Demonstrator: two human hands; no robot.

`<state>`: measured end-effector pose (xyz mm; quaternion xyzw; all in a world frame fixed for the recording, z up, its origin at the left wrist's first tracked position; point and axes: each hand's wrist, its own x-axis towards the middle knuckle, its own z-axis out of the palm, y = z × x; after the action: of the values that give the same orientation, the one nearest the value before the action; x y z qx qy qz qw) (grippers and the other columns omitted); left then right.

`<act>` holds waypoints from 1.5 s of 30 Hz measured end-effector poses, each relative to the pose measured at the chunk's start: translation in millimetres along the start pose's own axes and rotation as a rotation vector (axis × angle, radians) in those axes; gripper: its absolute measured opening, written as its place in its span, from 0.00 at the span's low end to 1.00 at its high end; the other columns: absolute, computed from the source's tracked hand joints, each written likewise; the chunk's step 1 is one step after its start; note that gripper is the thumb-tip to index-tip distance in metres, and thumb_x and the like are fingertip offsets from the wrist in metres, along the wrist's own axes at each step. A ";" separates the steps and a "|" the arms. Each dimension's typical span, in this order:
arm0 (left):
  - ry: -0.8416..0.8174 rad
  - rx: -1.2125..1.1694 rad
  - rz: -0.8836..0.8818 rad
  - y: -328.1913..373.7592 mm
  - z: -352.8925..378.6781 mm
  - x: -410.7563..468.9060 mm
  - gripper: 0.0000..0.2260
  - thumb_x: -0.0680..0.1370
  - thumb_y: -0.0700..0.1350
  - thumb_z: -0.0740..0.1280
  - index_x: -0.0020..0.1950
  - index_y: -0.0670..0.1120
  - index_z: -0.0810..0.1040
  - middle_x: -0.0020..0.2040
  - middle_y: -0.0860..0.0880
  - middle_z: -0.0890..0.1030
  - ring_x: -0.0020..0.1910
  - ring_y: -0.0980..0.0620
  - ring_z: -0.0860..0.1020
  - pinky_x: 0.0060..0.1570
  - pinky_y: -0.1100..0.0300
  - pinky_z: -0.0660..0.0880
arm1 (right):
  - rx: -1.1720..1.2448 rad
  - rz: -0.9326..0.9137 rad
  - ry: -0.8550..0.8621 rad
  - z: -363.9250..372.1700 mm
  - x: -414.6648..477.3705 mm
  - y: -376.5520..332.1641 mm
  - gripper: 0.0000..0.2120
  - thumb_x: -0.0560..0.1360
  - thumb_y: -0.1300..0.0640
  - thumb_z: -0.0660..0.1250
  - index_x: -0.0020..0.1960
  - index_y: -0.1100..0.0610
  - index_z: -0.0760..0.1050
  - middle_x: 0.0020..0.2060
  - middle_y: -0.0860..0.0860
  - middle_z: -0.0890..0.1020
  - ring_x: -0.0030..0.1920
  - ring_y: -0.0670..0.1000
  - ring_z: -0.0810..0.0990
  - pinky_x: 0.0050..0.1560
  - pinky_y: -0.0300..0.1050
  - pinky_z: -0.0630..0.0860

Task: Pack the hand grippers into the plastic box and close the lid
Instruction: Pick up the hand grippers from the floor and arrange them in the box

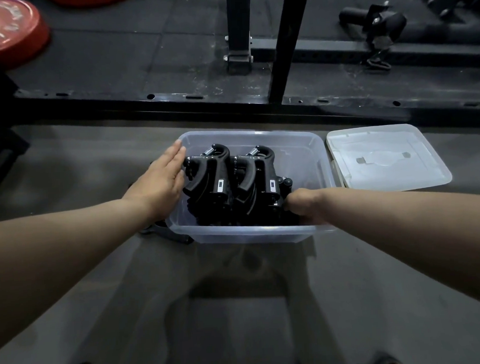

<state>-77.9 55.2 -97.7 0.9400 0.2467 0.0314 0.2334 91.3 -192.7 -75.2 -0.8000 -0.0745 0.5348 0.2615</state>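
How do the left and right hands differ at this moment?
The left hand lies flat with straight fingers at the left wall of the plastic box; the right hand reaches inside at the near right corner, fingers curled down out of sight. Both are by the hand grippers stacked in the box.

Hand grippers (233, 179) in the box (252, 232), lid (385, 157) just right.

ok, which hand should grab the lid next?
Right. The lid lies right of the box, nearest the right hand at its near right corner. The left hand lies flat at the box's left wall.
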 end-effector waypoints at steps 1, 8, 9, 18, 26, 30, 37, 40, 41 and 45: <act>-0.001 0.002 0.000 0.4 -0.1 0.1 0.25 0.83 0.48 0.54 0.80 0.52 0.53 0.79 0.61 0.47 0.78 0.56 0.50 0.75 0.55 0.52 | -0.046 -0.027 0.005 1.2 -1.6 -0.5 0.11 0.79 0.60 0.60 0.38 0.57 0.75 0.24 0.49 0.82 0.30 0.51 0.80 0.48 0.54 0.80; -0.003 0.005 0.006 0.4 -0.5 0.0 0.25 0.83 0.47 0.54 0.80 0.50 0.53 0.79 0.59 0.47 0.78 0.56 0.50 0.75 0.56 0.51 | -0.058 -0.073 0.035 8.6 2.5 -2.0 0.11 0.79 0.63 0.59 0.39 0.57 0.75 0.34 0.52 0.81 0.29 0.48 0.81 0.37 0.43 0.82; -0.002 0.005 0.011 -0.4 -0.2 0.0 0.25 0.83 0.47 0.54 0.80 0.50 0.53 0.79 0.58 0.47 0.78 0.57 0.50 0.75 0.56 0.51 | -0.027 -0.078 0.052 10.0 3.9 -2.3 0.12 0.79 0.64 0.59 0.39 0.57 0.74 0.33 0.52 0.80 0.26 0.46 0.80 0.32 0.40 0.80; 0.010 -0.014 0.040 1.4 -2.3 -1.4 0.25 0.83 0.46 0.54 0.80 0.48 0.53 0.80 0.55 0.48 0.78 0.58 0.48 0.74 0.64 0.46 | 0.158 -0.070 0.313 -2.0 9.9 -1.2 0.05 0.77 0.61 0.63 0.42 0.57 0.73 0.38 0.54 0.74 0.37 0.51 0.71 0.44 0.47 0.69; -0.039 0.051 0.085 -0.9 -12.7 1.0 0.25 0.83 0.47 0.54 0.80 0.47 0.53 0.80 0.53 0.48 0.78 0.53 0.51 0.76 0.55 0.51 | 0.033 -0.644 0.747 23.9 -18.1 1.0 0.09 0.76 0.57 0.59 0.57 0.55 0.70 0.55 0.54 0.71 0.56 0.51 0.70 0.57 0.45 0.66; -0.044 0.034 0.079 -0.9 -11.0 1.2 0.26 0.83 0.47 0.53 0.80 0.48 0.51 0.80 0.55 0.46 0.78 0.55 0.50 0.75 0.56 0.51 | -0.359 -1.035 0.788 36.9 -25.7 15.0 0.14 0.76 0.51 0.58 0.57 0.59 0.70 0.55 0.54 0.71 0.58 0.52 0.69 0.62 0.49 0.66; -0.040 -0.007 0.085 -1.0 -8.1 6.8 0.25 0.83 0.44 0.53 0.80 0.45 0.51 0.80 0.53 0.46 0.78 0.56 0.49 0.71 0.68 0.45 | -0.643 -1.181 0.747 32.5 -17.1 19.0 0.17 0.76 0.52 0.59 0.58 0.61 0.74 0.59 0.57 0.74 0.61 0.59 0.72 0.64 0.55 0.66; -0.053 -0.013 0.082 0.1 -7.1 15.2 0.25 0.82 0.42 0.53 0.80 0.42 0.52 0.80 0.51 0.46 0.78 0.56 0.48 0.71 0.69 0.44 | -0.664 -1.162 0.752 23.2 -8.1 13.0 0.16 0.76 0.51 0.59 0.57 0.60 0.74 0.58 0.56 0.74 0.59 0.58 0.73 0.62 0.57 0.68; -0.057 -0.022 0.075 0.5 -7.2 19.4 0.25 0.82 0.42 0.53 0.79 0.42 0.52 0.80 0.50 0.46 0.78 0.56 0.48 0.72 0.69 0.44 | -0.672 -1.156 0.759 19.1 -4.4 9.9 0.15 0.76 0.51 0.59 0.56 0.60 0.74 0.57 0.56 0.74 0.58 0.59 0.73 0.61 0.58 0.68; -0.072 -0.055 0.022 3.7 -12.5 37.0 0.27 0.81 0.43 0.52 0.80 0.45 0.51 0.80 0.54 0.46 0.78 0.56 0.50 0.75 0.61 0.49 | -0.707 -1.232 0.734 14.7 -1.6 -5.3 0.12 0.75 0.54 0.61 0.55 0.57 0.75 0.56 0.57 0.76 0.57 0.61 0.75 0.60 0.57 0.69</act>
<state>-46.0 75.4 -87.0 0.9364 0.2268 0.0070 0.2675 78.3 -183.9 -75.6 -0.7755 -0.5775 -0.0585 0.2485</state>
